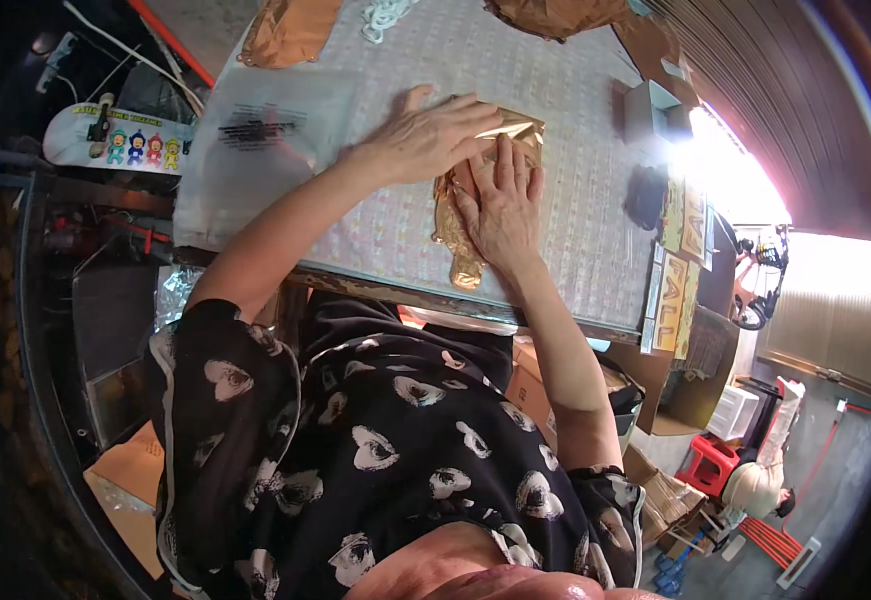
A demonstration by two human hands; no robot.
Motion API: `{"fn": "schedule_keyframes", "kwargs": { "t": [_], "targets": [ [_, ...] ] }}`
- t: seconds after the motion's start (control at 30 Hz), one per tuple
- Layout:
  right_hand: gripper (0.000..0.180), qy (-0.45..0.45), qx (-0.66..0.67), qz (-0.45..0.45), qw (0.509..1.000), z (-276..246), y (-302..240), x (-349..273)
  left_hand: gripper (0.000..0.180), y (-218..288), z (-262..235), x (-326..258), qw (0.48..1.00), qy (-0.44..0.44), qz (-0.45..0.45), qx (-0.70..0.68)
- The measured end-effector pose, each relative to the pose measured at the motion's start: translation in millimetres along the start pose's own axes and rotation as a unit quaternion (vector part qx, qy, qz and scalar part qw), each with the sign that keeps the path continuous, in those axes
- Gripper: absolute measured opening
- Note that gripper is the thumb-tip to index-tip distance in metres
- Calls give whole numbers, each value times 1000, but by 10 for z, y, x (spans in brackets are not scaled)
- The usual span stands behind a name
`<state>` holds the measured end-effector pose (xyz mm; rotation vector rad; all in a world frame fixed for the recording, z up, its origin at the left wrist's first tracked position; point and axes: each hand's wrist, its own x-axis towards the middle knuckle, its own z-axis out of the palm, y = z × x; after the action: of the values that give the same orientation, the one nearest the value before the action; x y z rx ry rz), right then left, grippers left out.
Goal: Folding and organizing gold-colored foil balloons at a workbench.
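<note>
A flat, crinkled piece of shiny gold foil lies on the patterned tabletop, its lower end narrow and rounded. My left hand reaches over from the left and rests on the upper part of the foil, fingers stretched out and thumb apart. Just below it, my right hand presses flat on the foil's right side with fingers extended. The two hands meet near the fingertips and cover the foil's middle. To the left of my hands lies a clear plastic bag with dark print.
An orange-brown folded piece and a white string bundle lie at the table's far edge. Brown wrapping sits far right. Printed boxes line the right edge, with a cardboard box below. A skateboard is at left.
</note>
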<state>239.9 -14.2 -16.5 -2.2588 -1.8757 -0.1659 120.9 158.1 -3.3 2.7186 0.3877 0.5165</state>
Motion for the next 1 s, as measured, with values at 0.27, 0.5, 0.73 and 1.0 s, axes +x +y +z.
{"fn": "schedule_keyframes", "kwargs": {
  "t": [0.27,0.5,0.73,1.0],
  "targets": [
    [70,15,53,4,998,-36,-42,16,66,-42,133,-127,996,-63,16,54],
    [59,19,273,6,962,-377,326,61,79,-53,142,-185,994,-50,33,88],
    [42,6,106,30,994,10,1086,309,82,4,106,-123,989,-100,22,107],
    [32,146,119,23,982,-149,1258,272,82,-19,132,-130,991,-92,25,97]
  ]
}}
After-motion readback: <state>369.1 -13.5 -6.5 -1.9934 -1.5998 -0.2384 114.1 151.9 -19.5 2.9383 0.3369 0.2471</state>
